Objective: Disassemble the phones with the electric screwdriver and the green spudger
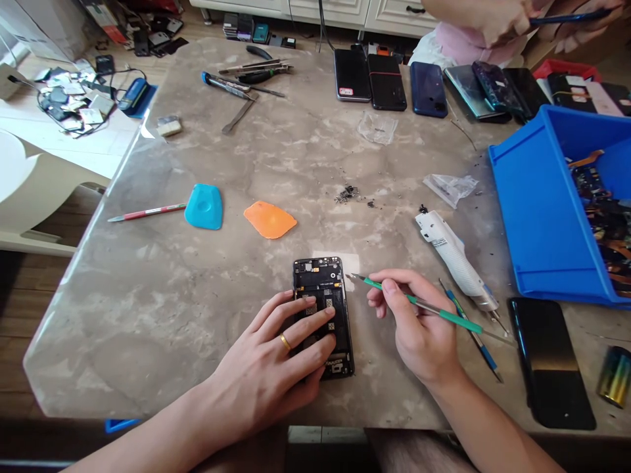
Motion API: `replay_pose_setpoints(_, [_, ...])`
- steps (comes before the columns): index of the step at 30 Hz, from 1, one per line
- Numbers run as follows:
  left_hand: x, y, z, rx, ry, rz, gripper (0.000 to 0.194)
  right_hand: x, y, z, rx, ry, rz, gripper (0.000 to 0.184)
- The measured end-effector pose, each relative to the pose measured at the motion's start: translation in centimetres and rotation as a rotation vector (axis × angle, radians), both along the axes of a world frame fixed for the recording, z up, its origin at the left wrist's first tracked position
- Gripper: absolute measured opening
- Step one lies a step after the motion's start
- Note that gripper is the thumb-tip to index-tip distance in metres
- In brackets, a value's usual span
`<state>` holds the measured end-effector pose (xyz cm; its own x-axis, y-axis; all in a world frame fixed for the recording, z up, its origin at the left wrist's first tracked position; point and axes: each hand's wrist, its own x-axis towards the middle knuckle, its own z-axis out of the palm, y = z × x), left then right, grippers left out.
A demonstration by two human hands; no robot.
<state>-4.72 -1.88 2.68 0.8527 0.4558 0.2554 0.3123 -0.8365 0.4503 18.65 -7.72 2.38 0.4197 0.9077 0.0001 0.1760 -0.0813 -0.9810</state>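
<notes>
An opened phone body, black with its inner parts bare, lies on the table in front of me. My left hand rests flat over its lower half, fingers spread, and hides part of it. Pinched like a pen, a slim green-handled hobby knife is in my right hand. Its pointed metal tip sits just right of the phone's upper edge, seemingly not touching it. Beyond the phone is a small heap of tiny screws.
An orange pry piece and a blue one lie left. On the right are a white electric screwdriver, a blue pen-like tool, a black phone and a blue bin of parts. Another person's hands hold a phone at the back.
</notes>
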Motion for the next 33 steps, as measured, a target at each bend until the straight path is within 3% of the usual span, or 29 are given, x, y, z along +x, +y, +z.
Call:
replay_pose_setpoints(11, [-0.48,-0.21,-0.13,0.065,0.096,-0.056,0.037,0.13,-0.24,0.08,-0.003,0.013,0.015,0.015])
replay_pose_setpoints(33, [-0.21,-0.23,-0.06,0.150,0.212,-0.118,0.043,0.14,-0.37,-0.30,-0.018,-0.014,0.029,0.014])
